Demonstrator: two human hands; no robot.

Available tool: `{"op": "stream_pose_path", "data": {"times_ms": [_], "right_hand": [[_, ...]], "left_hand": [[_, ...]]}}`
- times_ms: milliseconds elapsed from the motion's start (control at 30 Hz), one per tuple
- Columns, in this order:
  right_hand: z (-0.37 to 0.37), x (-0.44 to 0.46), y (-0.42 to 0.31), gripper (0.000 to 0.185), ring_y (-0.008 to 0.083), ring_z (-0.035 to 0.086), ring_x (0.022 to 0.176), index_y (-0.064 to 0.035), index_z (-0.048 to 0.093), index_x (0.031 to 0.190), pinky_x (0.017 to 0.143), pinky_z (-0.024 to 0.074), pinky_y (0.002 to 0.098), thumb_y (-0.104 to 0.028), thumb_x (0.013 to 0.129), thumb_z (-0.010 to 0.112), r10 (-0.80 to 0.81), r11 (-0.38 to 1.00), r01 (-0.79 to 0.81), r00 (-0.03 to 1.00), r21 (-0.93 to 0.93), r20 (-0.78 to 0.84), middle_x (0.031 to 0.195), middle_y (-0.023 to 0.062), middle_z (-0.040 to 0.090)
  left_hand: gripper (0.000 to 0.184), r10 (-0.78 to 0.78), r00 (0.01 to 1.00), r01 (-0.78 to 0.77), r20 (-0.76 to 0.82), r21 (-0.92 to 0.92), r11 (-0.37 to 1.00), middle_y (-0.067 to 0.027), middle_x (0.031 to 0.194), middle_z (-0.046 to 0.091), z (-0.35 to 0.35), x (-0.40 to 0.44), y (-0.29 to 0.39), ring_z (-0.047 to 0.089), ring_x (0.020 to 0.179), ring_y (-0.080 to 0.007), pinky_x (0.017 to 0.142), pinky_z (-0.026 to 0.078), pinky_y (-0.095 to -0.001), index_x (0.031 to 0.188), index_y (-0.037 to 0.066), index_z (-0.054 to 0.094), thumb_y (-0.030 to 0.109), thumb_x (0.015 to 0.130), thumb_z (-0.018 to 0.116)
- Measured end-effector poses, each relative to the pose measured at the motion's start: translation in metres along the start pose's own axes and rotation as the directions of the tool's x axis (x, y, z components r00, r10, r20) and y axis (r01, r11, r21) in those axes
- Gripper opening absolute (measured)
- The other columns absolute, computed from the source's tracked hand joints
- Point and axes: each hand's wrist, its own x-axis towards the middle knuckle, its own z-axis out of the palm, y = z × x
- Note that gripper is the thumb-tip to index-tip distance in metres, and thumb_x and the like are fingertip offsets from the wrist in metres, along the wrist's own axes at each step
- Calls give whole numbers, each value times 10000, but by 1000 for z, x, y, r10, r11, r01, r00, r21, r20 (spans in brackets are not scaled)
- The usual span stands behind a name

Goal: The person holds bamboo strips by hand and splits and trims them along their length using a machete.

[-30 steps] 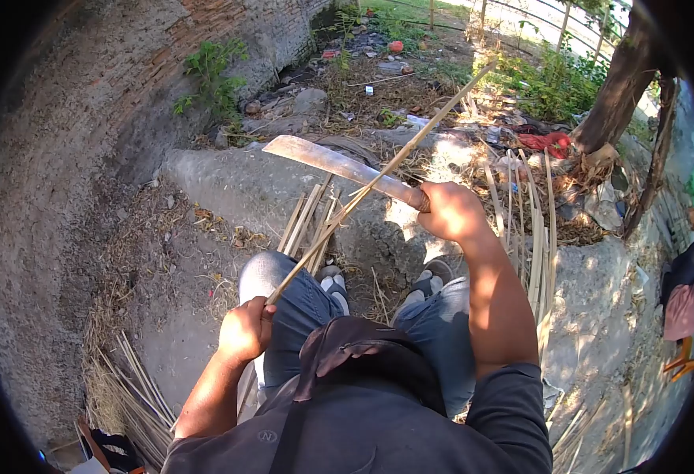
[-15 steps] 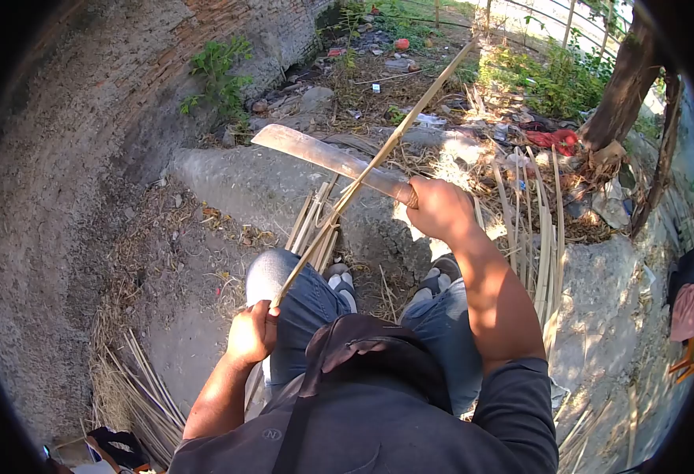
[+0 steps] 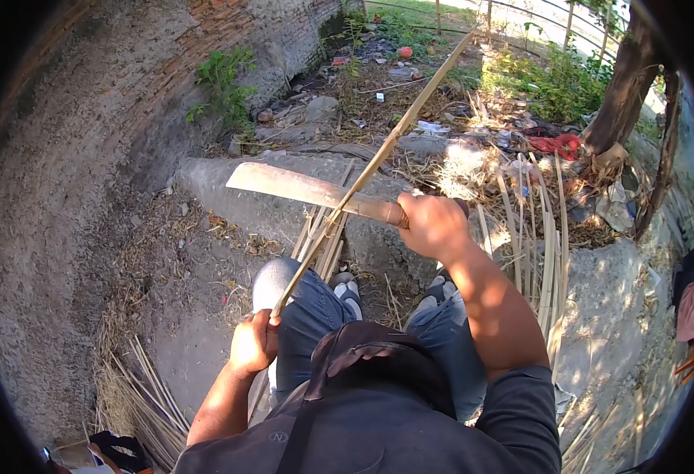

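My left hand [image 3: 254, 343] is closed round the near end of a long pale strip [image 3: 398, 130], which looks like bamboo or wood and slants up and away to the right. The handle of a wide-bladed machete [image 3: 288, 184] is in my right hand [image 3: 434, 227]. Its blade points left and crosses the strip near its lower middle, touching or very close to it; which lies on top is hard to make out. Thin slivers stand off the strip by the crossing. Beneath, between wall and feet, a bundle of cut strips [image 3: 333, 251] rests against a concrete ledge [image 3: 205, 186].
More long strips [image 3: 550, 261] lie to the right, and thin ones [image 3: 153, 395] at the lower left. A rough wall [image 3: 70, 197] rises on the left. A tree trunk [image 3: 627, 99], red cloth [image 3: 556, 145] and scattered litter are at the back right.
The machete has moved down along the strip toward my left hand, its blade shifting left. The strip stands somewhat steeper. My left hand keeps its hold, and the view has shifted slightly.
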Motion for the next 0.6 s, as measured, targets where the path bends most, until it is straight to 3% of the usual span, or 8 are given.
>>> {"op": "stream_pose_path", "data": {"times_ms": [167, 267, 333, 467, 600], "right_hand": [[8, -4, -15, 162, 335, 724, 763, -101, 619, 885, 753, 554, 435, -210, 796, 701, -239, 970, 237, 971, -53, -28, 779, 130, 720], [3, 7, 17, 189, 344, 726, 813, -102, 635, 915, 762, 558, 459, -230, 802, 715, -110, 991, 110, 994, -71, -3, 820, 134, 729], [-10, 13, 36, 201, 353, 726, 873, -115, 654, 967, 797, 563, 486, -240, 820, 714, 258, 965, -259, 966, 43, 17, 870, 134, 738], [-6, 10, 29, 263, 360, 723, 931, -113, 673, 1056, 845, 565, 492, -262, 842, 707, 334, 942, -336, 939, 13, 80, 937, 171, 731], [-5, 7, 36, 266, 372, 714, 982, -86, 676, 1043, 869, 559, 482, -253, 836, 694, 243, 886, -349, 910, 304, 335, 982, 203, 725]], "left_hand": [[254, -71, 997, 72, 32, -45, 996, -286, 799, 667, -4, 7, 13, 667, 753, -502, 660, 528, -541, 974, 0, 614, 234, 1035, 538], [259, 7, 1000, -7, -27, 13, 1000, -285, 809, 668, -3, -1, -7, 668, 758, -499, 658, 524, -546, 980, -3, 613, 237, 1038, 534], [261, 10, 1000, -10, 0, 42, 999, -274, 821, 672, -14, -5, -11, 672, 766, -492, 669, 533, -541, 998, -1, 608, 248, 1033, 541], [250, -52, 998, 51, 31, 35, 998, -282, 847, 682, -14, 1, -8, 679, 779, -496, 679, 538, -544, 1028, -1, 615, 241, 1021, 556], [272, -46, 999, 45, 16, 40, 998, -296, 858, 682, -6, 4, -11, 681, 790, -502, 695, 541, -545, 1057, -8, 619, 255, 1013, 564]]}}
